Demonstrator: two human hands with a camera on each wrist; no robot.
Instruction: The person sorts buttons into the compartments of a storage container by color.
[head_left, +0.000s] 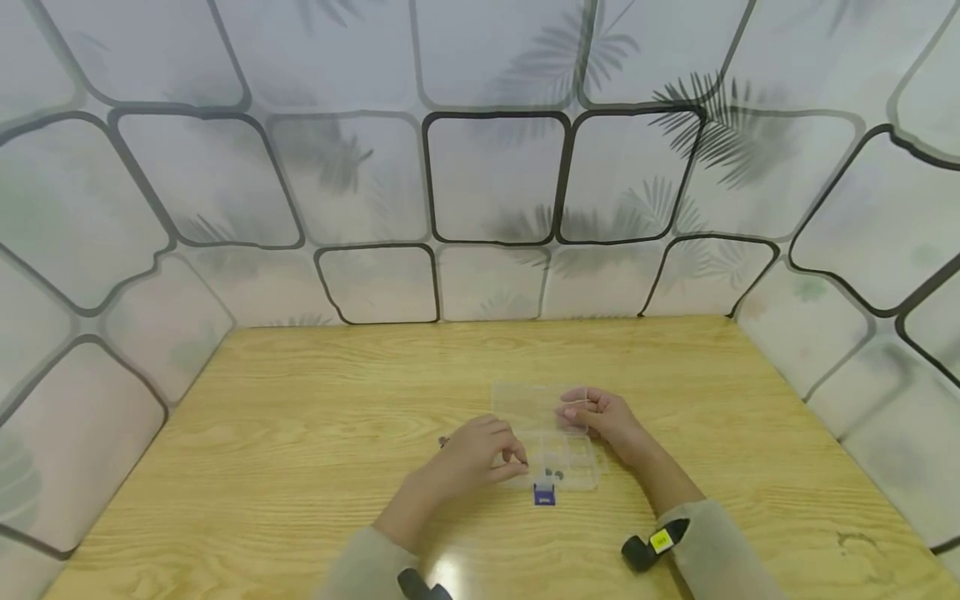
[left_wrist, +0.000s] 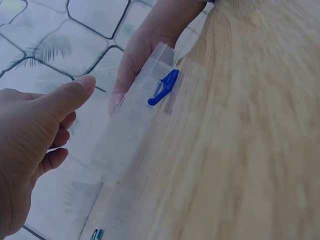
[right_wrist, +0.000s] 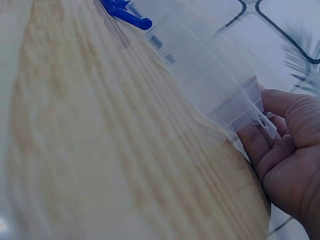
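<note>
Nearest the head camera: two pale sleeves point(head_left: 362, 565), reaching in over the wooden table point(head_left: 285, 475).
Clear box: its tray point(head_left: 582, 482) on the table, long side running left to right before the person; lid point(head_left: 528, 407) raised at the far side, blue latch point(head_left: 544, 496) jutting from the near edge.
Dark pieces in the tray: a small pair point(head_left: 558, 475) close to the near wall, just right of the left fingertips.
Left hand: nearer to those pieces; the hand point(head_left: 474, 450) is over the tray's left part, index bent towards thumb in a narrow grip. Whether it pinches something tiny, I cannot tell.
Right hand: pinching point(head_left: 609, 421) the lid's right edge, probably steadying it.
Key relation: open compartments lie below and right of the left fingertips, so a short drop rightward likely matters most.
Beyond the left hand: a small dark item point(head_left: 443, 441) on the table.
Right wrist view only: thumb and fingers plainly on opposite sides of clear plastic, a clear tab point(right_wrist: 266, 125) beside them.
</note>
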